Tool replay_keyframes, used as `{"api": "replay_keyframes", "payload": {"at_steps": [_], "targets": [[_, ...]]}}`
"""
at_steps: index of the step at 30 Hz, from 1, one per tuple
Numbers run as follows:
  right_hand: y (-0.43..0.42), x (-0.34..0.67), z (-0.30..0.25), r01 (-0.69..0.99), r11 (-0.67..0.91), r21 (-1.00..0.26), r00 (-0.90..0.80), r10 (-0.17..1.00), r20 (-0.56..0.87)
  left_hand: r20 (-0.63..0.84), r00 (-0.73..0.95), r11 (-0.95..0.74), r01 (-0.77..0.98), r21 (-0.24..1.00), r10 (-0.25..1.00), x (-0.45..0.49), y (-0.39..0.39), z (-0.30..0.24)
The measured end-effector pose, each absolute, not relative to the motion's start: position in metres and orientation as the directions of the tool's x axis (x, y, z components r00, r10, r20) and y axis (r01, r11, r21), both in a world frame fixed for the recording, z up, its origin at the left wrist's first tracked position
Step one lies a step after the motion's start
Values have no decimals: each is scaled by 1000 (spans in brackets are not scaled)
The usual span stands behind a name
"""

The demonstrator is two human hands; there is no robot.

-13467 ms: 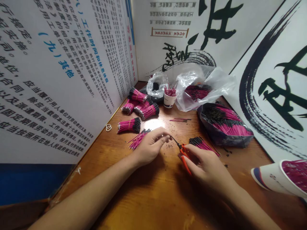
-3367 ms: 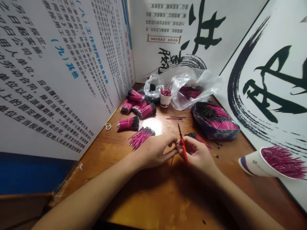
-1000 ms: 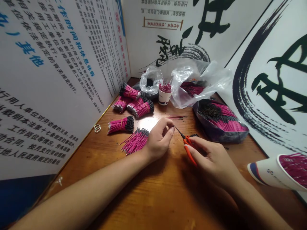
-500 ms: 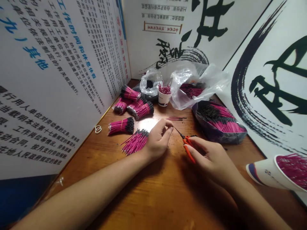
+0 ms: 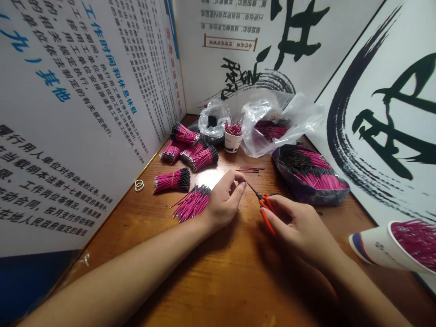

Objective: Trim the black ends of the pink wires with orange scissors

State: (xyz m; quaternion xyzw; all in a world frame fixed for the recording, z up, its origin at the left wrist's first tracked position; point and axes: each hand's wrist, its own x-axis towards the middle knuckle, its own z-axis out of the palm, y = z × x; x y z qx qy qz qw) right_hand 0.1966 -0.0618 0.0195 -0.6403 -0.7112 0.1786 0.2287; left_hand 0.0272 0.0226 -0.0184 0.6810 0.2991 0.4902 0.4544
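Note:
The fingers of my left hand (image 5: 225,197) are closed in a pinch on the end of a thin wire (image 5: 250,185), mostly hidden by the fingertips. My right hand (image 5: 301,222) is wrapped round orange-handled pliers (image 5: 266,215), their dark narrow jaws pointing at the left fingertips. A thin dark length bridges jaws and fingertips; where wire stops and jaw starts I cannot tell. Beside my left wrist lies a loose pile of pink wires (image 5: 190,204) with black ends. A few single wires (image 5: 250,170) lie just beyond my hands.
Banded wire bundles (image 5: 172,180) lie at the left. Behind stand a paper cup (image 5: 233,144) of wires and clear plastic bags (image 5: 252,118). An open dark bag (image 5: 313,195) of wires sits right; a tilted cup (image 5: 371,243) is nearer. Printed panels (image 5: 190,54) enclose the table.
The length between my left fingertips and the pliers looked reddish near the fingers before and looks dark now. The pliers' handles have shifted very slightly; both hands keep almost the same place.

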Motion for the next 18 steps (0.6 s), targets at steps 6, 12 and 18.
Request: {"api": "replay_keyframes", "payload": {"at_steps": [6, 12, 18], "targets": [[-61, 197, 18, 828, 116, -549, -82, 993, 87, 393, 346, -404, -43, 914, 852, 27, 23, -19], [-62, 197, 17, 826, 112, -553, -79, 993, 82, 396, 338, -412, -28, 911, 854, 27, 23, -19], [-61, 197, 16, 818, 113, -564, -93, 994, 65, 393, 338, -410, -24, 912, 855, 27, 23, -19]]}}
